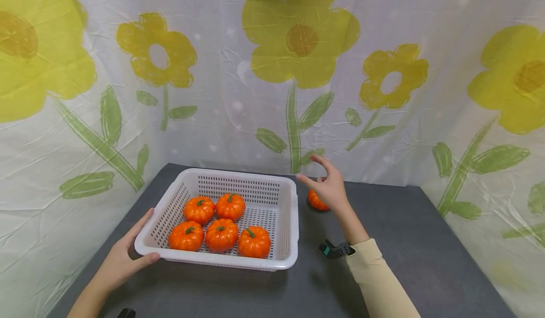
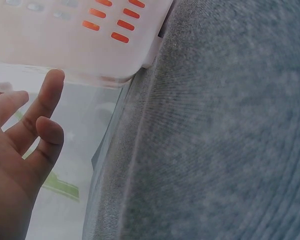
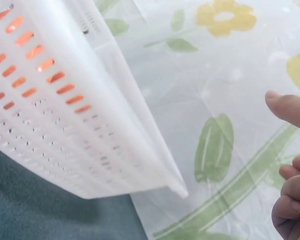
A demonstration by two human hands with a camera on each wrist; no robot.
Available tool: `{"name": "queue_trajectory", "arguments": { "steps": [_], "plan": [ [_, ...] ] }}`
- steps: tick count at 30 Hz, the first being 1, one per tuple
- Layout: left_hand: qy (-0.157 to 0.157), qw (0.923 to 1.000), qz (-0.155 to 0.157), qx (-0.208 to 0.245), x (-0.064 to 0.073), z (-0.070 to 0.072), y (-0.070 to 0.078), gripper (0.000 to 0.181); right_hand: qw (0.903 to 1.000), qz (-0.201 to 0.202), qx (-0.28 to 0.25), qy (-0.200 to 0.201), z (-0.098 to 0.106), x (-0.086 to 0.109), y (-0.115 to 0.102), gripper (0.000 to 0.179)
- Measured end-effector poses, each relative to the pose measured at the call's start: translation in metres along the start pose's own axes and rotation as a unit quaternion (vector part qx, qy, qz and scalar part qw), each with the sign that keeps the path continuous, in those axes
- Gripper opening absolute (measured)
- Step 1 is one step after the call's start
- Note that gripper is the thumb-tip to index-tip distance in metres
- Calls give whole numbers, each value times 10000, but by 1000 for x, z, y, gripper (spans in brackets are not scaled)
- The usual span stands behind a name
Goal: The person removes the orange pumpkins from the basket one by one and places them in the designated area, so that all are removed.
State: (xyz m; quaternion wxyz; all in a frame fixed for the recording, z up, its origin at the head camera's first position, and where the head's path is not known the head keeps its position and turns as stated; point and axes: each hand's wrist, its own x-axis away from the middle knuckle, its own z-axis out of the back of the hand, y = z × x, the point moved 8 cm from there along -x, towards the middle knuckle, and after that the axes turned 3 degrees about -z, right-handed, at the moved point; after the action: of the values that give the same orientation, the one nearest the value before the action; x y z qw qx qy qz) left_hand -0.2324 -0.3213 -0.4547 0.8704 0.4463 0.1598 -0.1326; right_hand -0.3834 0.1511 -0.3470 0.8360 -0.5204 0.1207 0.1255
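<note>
A white perforated plastic basket stands on the dark table with several small orange pumpkins inside, each with a green stem. My left hand is at its near left corner, index finger along the left side and thumb at the front rim. In the left wrist view, fingertips touch or nearly touch the basket. My right hand hovers right of the basket, thumb and index finger spread, holding nothing. Another orange pumpkin lies on the table below it, partly hidden by the hand.
A dark grey table extends to the right. Behind and at both sides hangs a white curtain printed with yellow flowers. A black strap is on the right wrist.
</note>
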Motion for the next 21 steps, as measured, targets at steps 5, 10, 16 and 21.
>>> {"name": "queue_trajectory", "arguments": {
  "steps": [5, 10, 16, 21],
  "plan": [
    [13, 10000, -15, 1, -1, 1, -2, 102, 9990, 182, -106, -387, -13, -2, -11, 72],
    [44, 10000, -44, 41, -1, 1, -4, 103, 9975, 274, -93, -644, -25, -2, -20, 72],
    [69, 9999, -56, 65, 0, 1, -4, 103, 9939, 390, -185, -1018, -41, -3, -32, 72],
    [106, 9999, -75, 17, 0, 1, -3, 103, 9903, 527, -175, -1276, -53, -5, -41, 71]
  ]
}}
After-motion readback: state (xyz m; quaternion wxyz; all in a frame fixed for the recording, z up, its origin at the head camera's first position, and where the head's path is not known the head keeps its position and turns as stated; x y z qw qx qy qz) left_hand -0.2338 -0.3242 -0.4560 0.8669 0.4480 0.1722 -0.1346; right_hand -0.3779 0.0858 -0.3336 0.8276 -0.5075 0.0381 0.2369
